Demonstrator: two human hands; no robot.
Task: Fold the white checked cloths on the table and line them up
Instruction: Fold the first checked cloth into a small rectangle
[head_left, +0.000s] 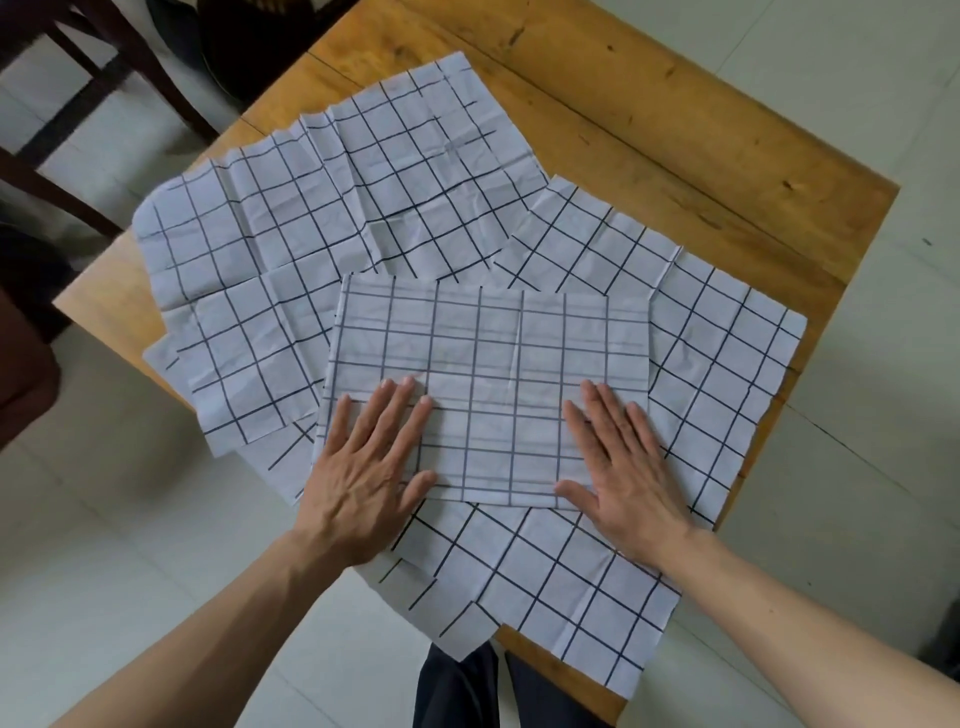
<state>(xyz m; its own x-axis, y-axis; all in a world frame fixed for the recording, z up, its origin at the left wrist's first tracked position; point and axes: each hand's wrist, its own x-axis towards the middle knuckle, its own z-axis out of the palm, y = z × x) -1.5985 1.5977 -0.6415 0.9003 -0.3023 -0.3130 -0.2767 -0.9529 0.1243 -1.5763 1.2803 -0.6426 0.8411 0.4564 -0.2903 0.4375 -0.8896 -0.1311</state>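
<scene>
Near the table's (727, 156) front edge, the left hand (363, 478) and right hand (623, 467) press flat-fingered, gripping nothing, on 1 folded cloth (493, 364), while several unfolded cloths (337, 197) beneath remain to fold and line up.

No text, label, brand, number or sign can be read anywhere in the head view; the only markings are the dark grid lines printed on the white checked cloths (363, 208).
</scene>
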